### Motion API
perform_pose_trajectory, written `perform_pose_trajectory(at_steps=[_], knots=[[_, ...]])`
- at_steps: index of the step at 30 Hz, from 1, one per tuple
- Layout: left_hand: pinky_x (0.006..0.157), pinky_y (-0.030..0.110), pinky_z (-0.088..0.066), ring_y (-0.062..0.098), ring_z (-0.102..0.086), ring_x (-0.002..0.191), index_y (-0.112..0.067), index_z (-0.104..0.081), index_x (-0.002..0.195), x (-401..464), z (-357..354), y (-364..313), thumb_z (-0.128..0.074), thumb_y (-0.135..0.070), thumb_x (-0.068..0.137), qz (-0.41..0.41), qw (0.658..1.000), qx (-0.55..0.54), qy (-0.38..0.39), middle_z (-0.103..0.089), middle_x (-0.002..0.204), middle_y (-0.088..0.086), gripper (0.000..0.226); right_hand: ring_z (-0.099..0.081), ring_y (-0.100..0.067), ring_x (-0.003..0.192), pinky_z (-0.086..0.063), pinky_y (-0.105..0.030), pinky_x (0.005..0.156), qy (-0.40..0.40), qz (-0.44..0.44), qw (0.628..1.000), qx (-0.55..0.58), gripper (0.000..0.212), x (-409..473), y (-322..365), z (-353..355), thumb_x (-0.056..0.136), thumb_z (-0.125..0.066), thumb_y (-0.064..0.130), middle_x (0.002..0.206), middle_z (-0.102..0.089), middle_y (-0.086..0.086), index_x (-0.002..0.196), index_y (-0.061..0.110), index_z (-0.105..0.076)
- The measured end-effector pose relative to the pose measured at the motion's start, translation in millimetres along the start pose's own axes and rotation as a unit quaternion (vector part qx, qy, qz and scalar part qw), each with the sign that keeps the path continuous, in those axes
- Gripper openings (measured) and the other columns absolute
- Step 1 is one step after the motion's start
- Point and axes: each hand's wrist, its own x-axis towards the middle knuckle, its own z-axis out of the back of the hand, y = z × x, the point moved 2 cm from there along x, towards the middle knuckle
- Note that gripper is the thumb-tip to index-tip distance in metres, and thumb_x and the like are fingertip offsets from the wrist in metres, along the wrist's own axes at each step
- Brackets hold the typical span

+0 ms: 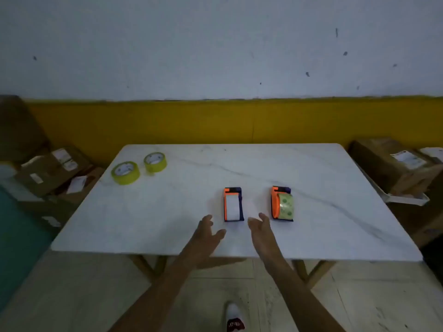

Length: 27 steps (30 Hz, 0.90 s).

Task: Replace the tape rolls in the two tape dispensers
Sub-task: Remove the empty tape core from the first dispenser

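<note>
Two orange and dark blue tape dispensers stand side by side on the white marble table. The left dispenser carries a whitish roll. The right dispenser carries a greenish patterned roll. Two yellow-green tape rolls lie flat at the far left of the table, one nearer and one farther. My left hand and my right hand hover open just in front of the left dispenser, one on each side, touching nothing.
Cardboard boxes are stacked on the floor to the left of the table, and another box stands at the right. A yellow and white wall runs behind. My foot shows on the floor below the table's near edge.
</note>
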Motion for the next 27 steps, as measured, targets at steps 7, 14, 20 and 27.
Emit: perform_pose_trajectory(at_steps=[7, 14, 20, 27], knots=[[0.079, 0.024, -0.049, 0.016, -0.064, 0.097, -0.015, -0.055, 0.117, 114, -28, -18, -0.049, -0.035, 0.094, 0.069, 0.99, -0.125, -0.011, -0.065, 0.111, 0.008, 0.031, -0.018, -0.017, 0.148, -0.023, -0.036, 0.12, 0.047, -0.004, 0.998, 0.028, 0.074, 122, 5, -31, 0.097, -0.049, 0.029, 0.161, -0.014, 0.0, 0.153, 0.024, -0.001], [0.087, 0.04, -0.054, 0.031, -0.068, 0.089, -0.01, -0.069, 0.09, 145, -9, -33, -0.051, -0.026, 0.089, 0.153, 0.966, -0.206, 0.025, -0.068, 0.097, 0.025, 0.024, -0.06, 0.001, 0.068, -0.046, -0.009, 0.06, 0.07, -0.01, 0.995, -0.067, 0.015, 160, -6, -28, 0.093, -0.059, 0.028, 0.078, -0.056, 0.004, 0.098, 0.017, -0.05], [0.084, 0.049, -0.057, 0.021, -0.067, 0.078, -0.022, -0.069, 0.082, 157, 1, -36, -0.06, -0.015, 0.087, 0.147, 0.966, -0.212, 0.014, -0.071, 0.085, 0.007, 0.013, -0.057, -0.008, 0.054, -0.045, -0.018, 0.053, -0.017, 0.013, 0.996, -0.084, 0.014, 165, 23, 12, 0.091, -0.063, 0.025, 0.065, -0.06, -0.01, 0.083, 0.014, -0.058], [0.078, 0.039, -0.054, 0.014, -0.06, 0.077, -0.034, -0.065, 0.091, 150, -7, -11, -0.069, -0.037, 0.063, 0.118, 0.981, -0.122, 0.092, -0.065, 0.089, 0.0, 0.028, -0.057, -0.003, 0.066, -0.048, -0.027, 0.066, -0.003, 0.044, 0.997, -0.068, 0.015, 173, 64, 24, 0.094, -0.055, 0.026, 0.072, -0.058, -0.006, 0.081, 0.018, -0.055]])
